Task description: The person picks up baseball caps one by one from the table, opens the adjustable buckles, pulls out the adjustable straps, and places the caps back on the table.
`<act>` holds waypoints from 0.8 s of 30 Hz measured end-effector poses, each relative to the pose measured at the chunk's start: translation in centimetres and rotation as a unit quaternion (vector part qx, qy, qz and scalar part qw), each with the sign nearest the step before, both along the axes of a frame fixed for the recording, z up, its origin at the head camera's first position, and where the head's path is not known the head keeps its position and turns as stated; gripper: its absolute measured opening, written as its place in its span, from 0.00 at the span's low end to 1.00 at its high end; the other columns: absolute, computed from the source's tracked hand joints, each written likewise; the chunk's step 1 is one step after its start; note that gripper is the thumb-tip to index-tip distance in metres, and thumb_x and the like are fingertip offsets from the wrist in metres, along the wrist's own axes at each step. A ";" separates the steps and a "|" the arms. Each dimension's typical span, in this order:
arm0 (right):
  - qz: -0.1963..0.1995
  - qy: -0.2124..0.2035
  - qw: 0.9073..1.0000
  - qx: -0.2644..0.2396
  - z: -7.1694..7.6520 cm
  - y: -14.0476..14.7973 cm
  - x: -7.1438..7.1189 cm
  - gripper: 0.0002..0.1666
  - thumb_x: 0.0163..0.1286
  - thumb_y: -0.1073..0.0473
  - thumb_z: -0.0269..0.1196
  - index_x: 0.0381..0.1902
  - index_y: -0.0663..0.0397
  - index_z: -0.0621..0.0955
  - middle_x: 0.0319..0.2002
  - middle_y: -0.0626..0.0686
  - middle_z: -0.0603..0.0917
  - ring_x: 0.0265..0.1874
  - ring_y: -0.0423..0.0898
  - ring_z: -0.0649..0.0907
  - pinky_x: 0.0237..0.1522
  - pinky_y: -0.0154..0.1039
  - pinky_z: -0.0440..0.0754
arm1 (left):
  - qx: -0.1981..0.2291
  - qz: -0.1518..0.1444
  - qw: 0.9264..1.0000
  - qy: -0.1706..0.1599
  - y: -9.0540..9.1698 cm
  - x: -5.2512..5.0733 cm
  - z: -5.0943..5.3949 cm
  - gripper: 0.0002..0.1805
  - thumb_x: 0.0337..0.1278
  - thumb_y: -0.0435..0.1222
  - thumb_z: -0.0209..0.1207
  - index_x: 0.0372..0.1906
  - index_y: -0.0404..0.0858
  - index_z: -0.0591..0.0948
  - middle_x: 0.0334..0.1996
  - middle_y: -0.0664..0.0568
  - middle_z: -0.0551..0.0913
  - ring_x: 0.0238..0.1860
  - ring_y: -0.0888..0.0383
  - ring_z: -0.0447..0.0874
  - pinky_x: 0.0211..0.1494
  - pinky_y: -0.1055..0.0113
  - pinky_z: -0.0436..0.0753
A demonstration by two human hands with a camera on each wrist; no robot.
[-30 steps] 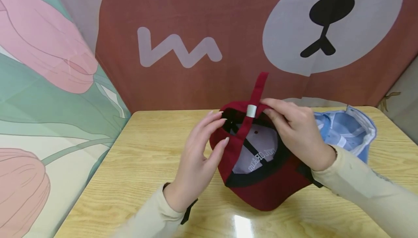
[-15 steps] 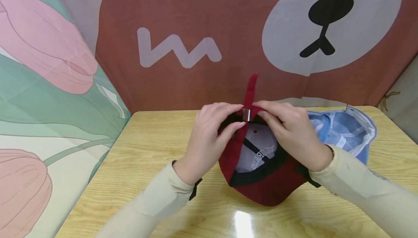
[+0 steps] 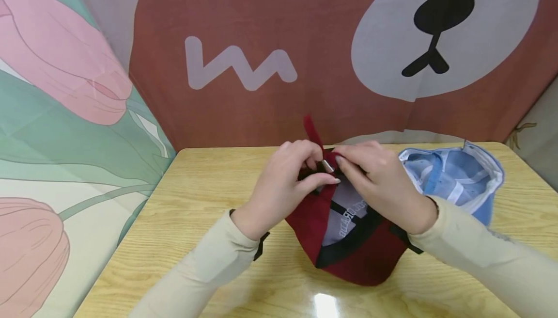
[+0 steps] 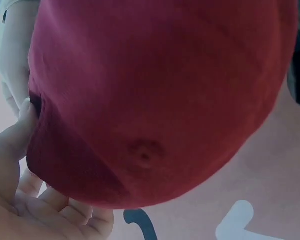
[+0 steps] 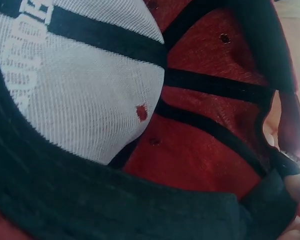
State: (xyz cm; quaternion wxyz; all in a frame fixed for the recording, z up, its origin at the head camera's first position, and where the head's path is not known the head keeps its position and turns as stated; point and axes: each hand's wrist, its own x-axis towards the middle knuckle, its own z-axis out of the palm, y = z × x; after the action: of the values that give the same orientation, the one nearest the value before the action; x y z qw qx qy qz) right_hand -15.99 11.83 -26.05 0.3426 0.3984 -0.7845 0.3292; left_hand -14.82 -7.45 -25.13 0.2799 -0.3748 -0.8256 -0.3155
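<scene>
A red baseball cap (image 3: 305, 223) is held tilted over the table, its inside facing me. My left hand (image 3: 279, 192) pinches the cap's back strap beside a silver buckle (image 3: 328, 166). Above the fingers, the strap's loose end (image 3: 312, 130) sticks up. My right hand (image 3: 383, 182) grips the cap's back edge just right of the buckle. In the left wrist view, the outer crown (image 4: 165, 100) hides part of the left hand (image 4: 45, 210). The right wrist view shows the dark sweatband (image 5: 115, 195), the pale front lining (image 5: 90, 85) and a thumb (image 5: 297, 187) near the buckle.
A light blue cap (image 3: 457, 177) lies upturned on the wooden table (image 3: 196, 201), behind my right forearm. Close behind the table hangs a brown cloth (image 3: 244, 119) with a bear design. A tulip-patterned cloth (image 3: 87, 163) hangs along the left side.
My left hand has moved right from the cap's side and taken hold at the buckle. The loose strap end has swung left and lower. The cap has turned slightly in my hands.
</scene>
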 end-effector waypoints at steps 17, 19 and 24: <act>-0.039 -0.018 0.998 -0.035 0.9 -0.3 0.3 0.09 0.60 0.74 0.63 0.39 0.65 0.86 0.35 0.57 0.87 0.35 0.54 0.84 0.37 0.53 0.82 | -0.027 0.208 0.967 0.142 0.9 1.9 -0.6 0.17 0.46 0.44 0.74 0.36 0.37 0.82 0.32 0.50 0.82 0.30 0.52 0.72 0.32 0.62 0.70; -0.038 -0.033 0.998 -0.033 1.0 -0.3 0.4 0.12 0.60 0.74 0.64 0.42 0.63 0.85 0.37 0.57 0.87 0.37 0.55 0.84 0.37 0.53 0.82 | -0.031 0.211 0.965 0.151 0.9 1.7 -0.7 0.12 0.49 0.40 0.71 0.36 0.37 0.84 0.32 0.50 0.85 0.29 0.52 0.73 0.30 0.63 0.70; -0.030 -0.028 0.999 -0.018 1.1 -0.3 0.3 0.18 0.56 0.75 0.69 0.46 0.61 0.85 0.41 0.57 0.87 0.36 0.54 0.85 0.36 0.53 0.82 | 0.009 0.186 0.969 0.160 0.6 1.2 -0.5 0.06 0.54 0.32 0.67 0.36 0.35 0.87 0.31 0.50 0.87 0.26 0.52 0.72 0.28 0.62 0.68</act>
State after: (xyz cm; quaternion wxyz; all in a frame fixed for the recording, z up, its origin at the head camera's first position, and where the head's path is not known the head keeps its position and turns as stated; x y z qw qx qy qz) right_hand -15.69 11.57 -24.90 0.3369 0.3592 -0.7994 0.3441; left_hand -13.63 -6.89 -25.59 0.4653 -0.2577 -0.8225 -0.2012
